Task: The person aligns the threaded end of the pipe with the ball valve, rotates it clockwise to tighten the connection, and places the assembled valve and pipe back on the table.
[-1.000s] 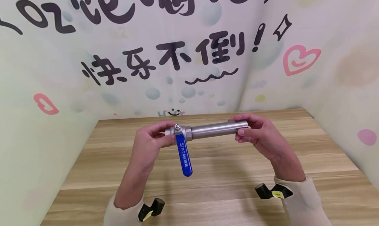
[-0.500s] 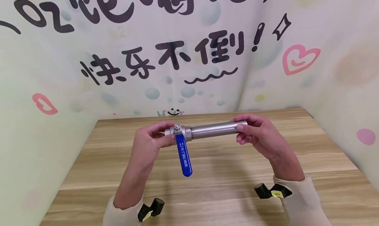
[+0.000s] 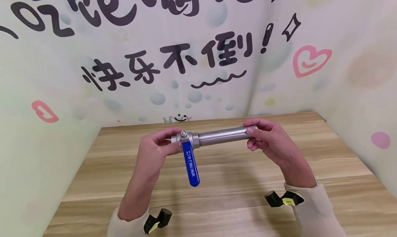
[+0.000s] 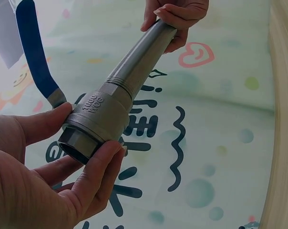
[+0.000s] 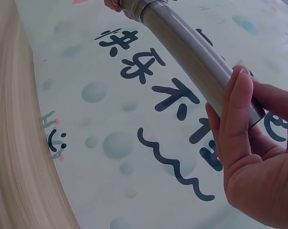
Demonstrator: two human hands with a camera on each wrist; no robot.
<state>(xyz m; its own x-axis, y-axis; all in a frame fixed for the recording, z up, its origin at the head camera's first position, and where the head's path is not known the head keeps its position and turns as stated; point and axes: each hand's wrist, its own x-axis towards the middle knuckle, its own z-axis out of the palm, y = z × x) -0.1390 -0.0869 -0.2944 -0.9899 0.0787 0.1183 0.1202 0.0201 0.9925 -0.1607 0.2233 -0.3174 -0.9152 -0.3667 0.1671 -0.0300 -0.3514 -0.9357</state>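
A steel ball valve (image 3: pixel 195 140) with a blue lever (image 3: pixel 190 164) is held above the table. My left hand (image 3: pixel 153 149) grips its body at the left end, thumb on the near side; the lever points down toward me. In the left wrist view the valve body (image 4: pixel 98 117) reads "1000 WOG", and its hexagonal end faces my palm. A steel pipe (image 3: pixel 221 135) sits in the valve's right end, a few threads showing at the joint. My right hand (image 3: pixel 271 137) pinches the pipe's far end between thumb and fingers; in the right wrist view the fingers wrap the pipe (image 5: pixel 191 57).
A wood-grain table (image 3: pixel 217 202) lies under the hands. Behind it and at both sides hangs a pale printed cloth (image 3: pixel 198 102) with dark lettering and pink hearts. Black devices with yellow labels are strapped at both cuffs.
My right hand's thumb and fingers have shifted slightly left along the pipe, covering more of its end. The valve and left hand stay nearly still; the whole view drifts a little.
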